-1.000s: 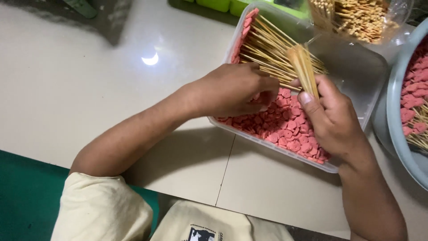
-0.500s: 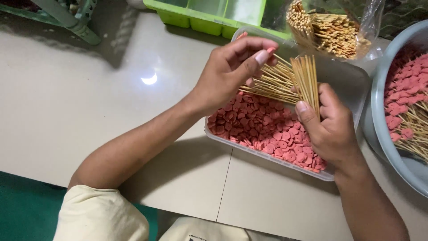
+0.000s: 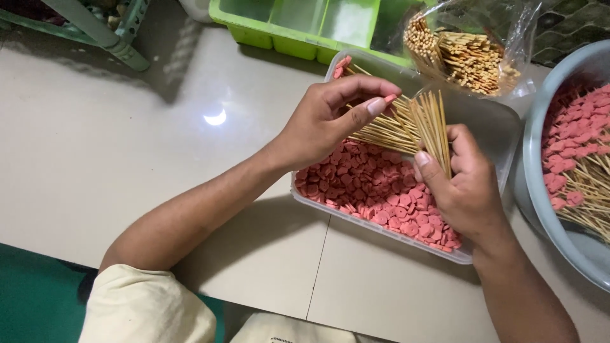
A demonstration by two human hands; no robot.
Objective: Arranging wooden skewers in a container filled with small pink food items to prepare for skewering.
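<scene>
We worked over a clear plastic tub (image 3: 508,136) set on the pale tiled floor (image 3: 127,159), its bottom covered with thin pink sausage slices (image 3: 375,187). Our right hand (image 3: 467,190) was clenched around a bundle of bamboo skewers (image 3: 432,124), thumb pressed across the sticks, so that their upper ends stood fanned above the fist over the middle of the tub. Our left hand (image 3: 324,117) hovered just beside that fan, index finger and thumb pinched at the tips of the sticks; whether they had already closed on a single skewer we could not tell. More loose skewers (image 3: 381,130) lay slanting across the slices toward the tub's far left corner.

We judged the skewers light, stiff and smooth, apt to slide against each other, so the bundle wanted a firm grip low down while one stick was drawn by its tip. The slices looked soft and a little slick, and likely to split if pierced off centre.

At the right edge a grey basin (image 3: 540,209) held slices already threaded on sticks. Beyond the tub stood a green tray (image 3: 279,41) and a clear bag of skewers (image 3: 464,57).
</scene>
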